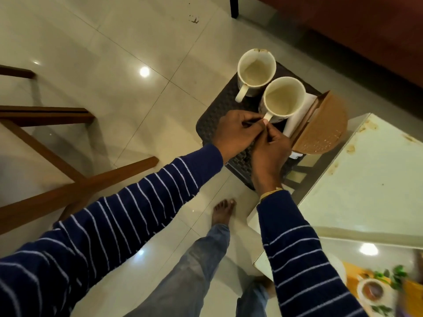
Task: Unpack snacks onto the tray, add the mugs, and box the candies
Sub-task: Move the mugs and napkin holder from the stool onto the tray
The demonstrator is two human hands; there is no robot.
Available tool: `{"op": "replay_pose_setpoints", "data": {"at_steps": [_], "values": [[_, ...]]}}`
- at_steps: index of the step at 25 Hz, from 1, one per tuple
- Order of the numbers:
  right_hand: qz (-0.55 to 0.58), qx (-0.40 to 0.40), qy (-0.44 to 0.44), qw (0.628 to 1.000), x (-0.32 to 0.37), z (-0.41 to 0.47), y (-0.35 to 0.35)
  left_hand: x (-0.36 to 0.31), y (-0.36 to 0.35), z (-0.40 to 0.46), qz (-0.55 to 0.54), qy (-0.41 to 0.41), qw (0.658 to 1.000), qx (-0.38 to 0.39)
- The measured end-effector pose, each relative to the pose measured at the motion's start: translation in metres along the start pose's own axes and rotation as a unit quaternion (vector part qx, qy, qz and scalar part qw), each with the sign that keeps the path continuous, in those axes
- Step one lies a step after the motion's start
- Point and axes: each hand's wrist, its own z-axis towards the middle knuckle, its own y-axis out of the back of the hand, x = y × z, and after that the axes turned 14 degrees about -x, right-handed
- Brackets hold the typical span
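Two empty cream mugs stand on a dark woven-pattern tray (212, 115): the far mug (256, 72) and the near mug (283, 99), both with handles pointing toward me. My left hand (235, 131) and my right hand (270, 149) meet just in front of the near mug's handle. Their fingertips are curled together and pinch a small item (265, 121) between them; it is too small and too covered to identify. A half-round wooden napkin holder (320, 126) with white napkins stands on the tray's right side.
A white table (366, 179) sits at the right, with a colourful printed packet (377, 287) at its near corner. Wooden chair legs (68, 170) are at the left. A red-brown sofa (354, 30) fills the top right. My bare foot (223, 211) is on the tiled floor.
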Motion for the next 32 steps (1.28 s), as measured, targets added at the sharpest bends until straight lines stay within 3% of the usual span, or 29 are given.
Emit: {"op": "replay_pose_setpoints", "data": {"at_steps": [7,14,20,27,32], "values": [[0.019,-0.025,0.114,0.993,-0.002,-0.050,0.071,-0.027,0.001,-0.074,-0.037,-0.012,0.999,0.033],[-0.028,-0.126,0.074,0.989,-0.026,-0.117,0.185,-0.035,-0.037,-0.187,-0.011,-0.072,0.990,0.123],[-0.041,-0.211,-0.025,0.976,-0.080,-0.157,0.256,-0.009,-0.087,-0.261,0.076,-0.095,0.965,0.231],[0.034,-0.243,-0.119,0.962,-0.135,-0.154,0.266,0.017,-0.130,-0.269,0.174,-0.131,0.927,0.305],[0.079,-0.260,-0.139,0.952,-0.158,-0.138,0.250,0.028,-0.149,-0.247,0.249,-0.176,0.884,0.354]]}}
